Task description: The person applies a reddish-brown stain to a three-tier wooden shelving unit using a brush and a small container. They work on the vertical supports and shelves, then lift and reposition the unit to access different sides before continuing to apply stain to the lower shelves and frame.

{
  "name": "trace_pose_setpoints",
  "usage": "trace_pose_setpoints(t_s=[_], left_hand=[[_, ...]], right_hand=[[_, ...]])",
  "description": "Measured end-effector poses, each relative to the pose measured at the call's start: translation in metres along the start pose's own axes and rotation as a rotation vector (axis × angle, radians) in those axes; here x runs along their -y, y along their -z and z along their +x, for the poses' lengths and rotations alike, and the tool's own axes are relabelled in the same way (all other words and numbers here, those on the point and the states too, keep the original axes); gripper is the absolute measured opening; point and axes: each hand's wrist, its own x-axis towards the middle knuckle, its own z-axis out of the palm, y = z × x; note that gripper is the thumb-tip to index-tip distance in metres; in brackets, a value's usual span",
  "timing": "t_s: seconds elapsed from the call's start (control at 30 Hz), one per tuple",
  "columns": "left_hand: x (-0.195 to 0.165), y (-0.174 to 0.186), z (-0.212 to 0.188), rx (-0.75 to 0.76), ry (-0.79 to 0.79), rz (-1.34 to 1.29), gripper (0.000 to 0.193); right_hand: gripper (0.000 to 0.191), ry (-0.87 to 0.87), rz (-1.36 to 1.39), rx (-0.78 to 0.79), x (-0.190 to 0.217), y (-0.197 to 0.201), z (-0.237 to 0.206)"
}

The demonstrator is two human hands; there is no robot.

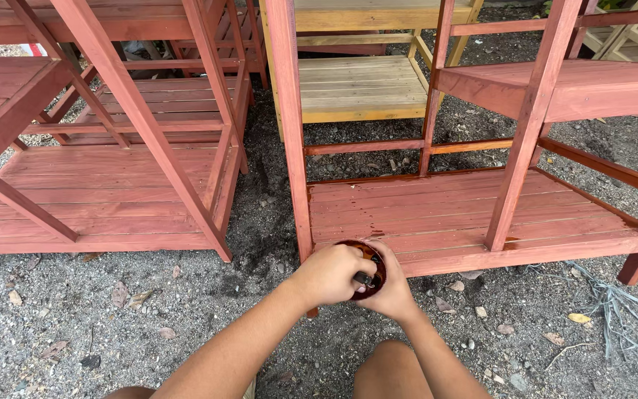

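Gravel ground (75, 310) under stained shelf (474, 214); both hands (334, 275) clasp a can (367, 258).

Two bare forearms, no sleeves, left hand (330, 275), right hand (391, 292) — no rings or watch, bare knees below

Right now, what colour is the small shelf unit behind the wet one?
Pale yellowish bare wood, unstained; head view.
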Motion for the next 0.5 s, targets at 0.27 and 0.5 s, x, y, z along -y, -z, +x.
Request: trace_pose_setpoints(t_s=[0.27,0.5], left_hand=[[0.006,0.008,-0.015,-0.043,0.088,-0.080,0.027],[-0.004,0.050,-0.014,-0.310,0.053,-0.157,0.020]], right_hand=[[0.103,0.050,0.014,0.019,-0.001,-0.010,0.005],[0.102,-0.055,0.116,0.063,0.020,-0.009,0.039]])
